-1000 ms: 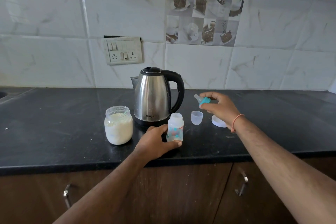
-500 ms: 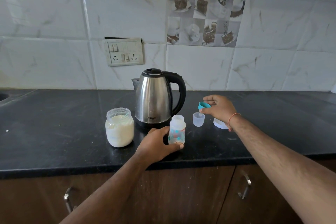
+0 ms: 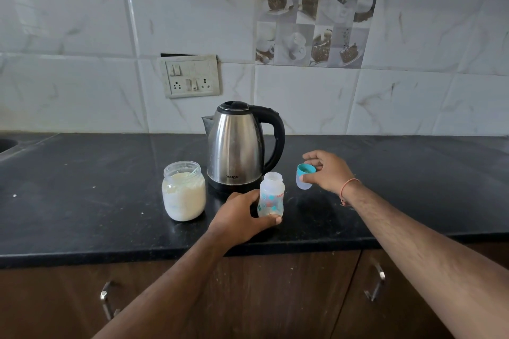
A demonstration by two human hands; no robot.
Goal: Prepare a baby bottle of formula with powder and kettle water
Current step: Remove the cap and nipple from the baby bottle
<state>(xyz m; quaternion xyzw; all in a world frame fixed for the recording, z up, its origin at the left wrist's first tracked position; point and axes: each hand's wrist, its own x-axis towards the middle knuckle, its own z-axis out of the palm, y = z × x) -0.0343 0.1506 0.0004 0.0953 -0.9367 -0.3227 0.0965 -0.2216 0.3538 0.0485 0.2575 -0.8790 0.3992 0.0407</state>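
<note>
A small clear baby bottle [image 3: 271,195] with no top stands open on the black counter [image 3: 82,195], in front of the kettle. My left hand [image 3: 239,219] grips its lower part from the left. A steel electric kettle [image 3: 237,146] with a black handle stands behind it, lid closed. A glass jar of white formula powder [image 3: 184,191], open, with a scoop inside, is to the left. My right hand [image 3: 329,170] holds the teal teat collar [image 3: 305,168], which sits on the clear bottle cap [image 3: 303,181]; my thumb touches the cap.
A tiled wall with a switch and socket plate [image 3: 191,76] rises behind the counter. A sink edge [image 3: 7,143] shows at far left. Below the counter's front edge are wooden cabinet doors with metal handles [image 3: 376,281].
My right hand has lowered the teal collar from the air onto the clear cap right of the bottle. My left hand has kept its grip on the bottle.
</note>
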